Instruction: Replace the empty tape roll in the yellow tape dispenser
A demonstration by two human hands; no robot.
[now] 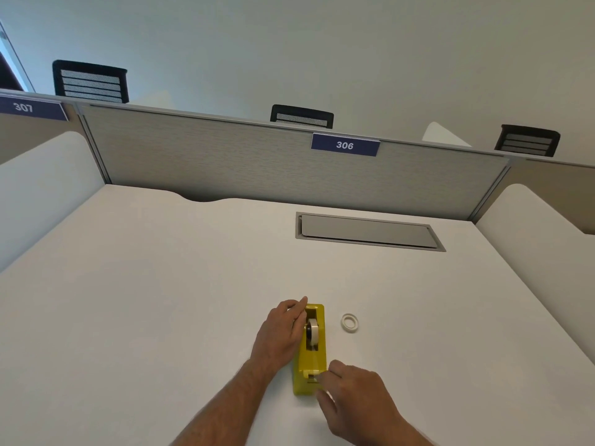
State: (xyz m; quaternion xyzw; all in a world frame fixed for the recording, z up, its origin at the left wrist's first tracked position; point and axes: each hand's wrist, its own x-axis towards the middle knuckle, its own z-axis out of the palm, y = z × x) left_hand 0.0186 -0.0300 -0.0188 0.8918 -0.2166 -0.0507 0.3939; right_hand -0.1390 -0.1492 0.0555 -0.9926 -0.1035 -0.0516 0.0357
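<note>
The yellow tape dispenser [311, 349] lies at 6 o'clock on the white desk [161, 300], a roll of tape [312, 331] seated in its cradle. A bare ring [350, 322] — whether core or roll I cannot tell — lies just beside it at 3 o'clock, apart and unobstructed. The left hand [283, 329] lies flat against the dispenser's left side, fingers together; the right hand [351, 394] pinches at the cutter end. At 12 o'clock sit a closed cable hatch [367, 231] and a grey partition [257, 162] tagged 306 — chair backs [302, 116] beyond.
</note>
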